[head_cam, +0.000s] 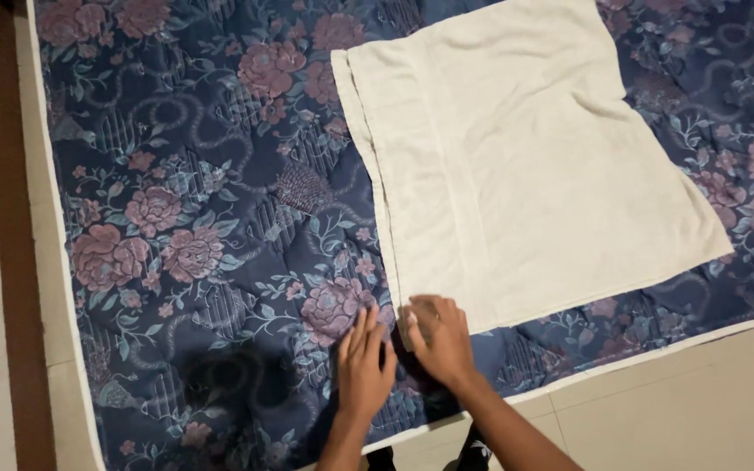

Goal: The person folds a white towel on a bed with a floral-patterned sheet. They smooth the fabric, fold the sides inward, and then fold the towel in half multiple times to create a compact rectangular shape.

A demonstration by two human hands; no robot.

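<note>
Head view, looking down. Landmark: a cream towel (525, 166), folded into a rough rectangle and lying flat on a dark blue quilt (202, 218) printed with pink flowers.

Left hand (364, 362): just off the towel's near left corner, palm down on the quilt, fingers together and extended flat, gripping nothing.

Right hand (438, 336): at the towel's near left corner, fingers bent down over the corner's edge, touching the cloth; whether it pinches the cloth cannot be told. The two hands lie side by side, nearly touching.

Quilt: reaches out from under the towel on every visible side, widest to the towel's left; a white piped edge runs along its near side.

Floor (682, 401): pale tiles, nearer than the towel, past the quilt's edge.
</note>
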